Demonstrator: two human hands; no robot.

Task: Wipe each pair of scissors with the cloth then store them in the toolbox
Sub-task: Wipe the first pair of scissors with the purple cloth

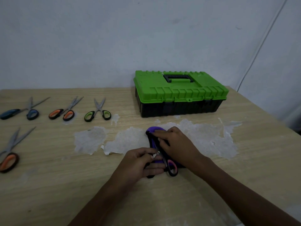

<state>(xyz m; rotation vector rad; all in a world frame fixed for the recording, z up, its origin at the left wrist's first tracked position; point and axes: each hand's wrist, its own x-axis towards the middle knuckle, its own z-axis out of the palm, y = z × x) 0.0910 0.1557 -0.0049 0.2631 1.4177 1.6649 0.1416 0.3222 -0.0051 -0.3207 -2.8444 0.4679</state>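
A pair of pink-handled scissors [171,168] lies on a purple cloth [154,130] in the middle of the table. My left hand [140,162] grips the scissors near the handles and pivot. My right hand [175,145] presses the cloth over the blades, which are mostly hidden. The green-lidded black toolbox [180,93] stands shut behind them. At the left lie blue-handled scissors [29,110], orange-handled scissors [65,112], green-handled scissors [98,112] and a second orange-handled pair [9,158].
The wooden table [48,193] has patches of peeled white surface [91,139] around the cloth. A pale wall rises behind the table, and a thin cable [263,39] runs down it at the right. The table's right edge slants away past the toolbox.
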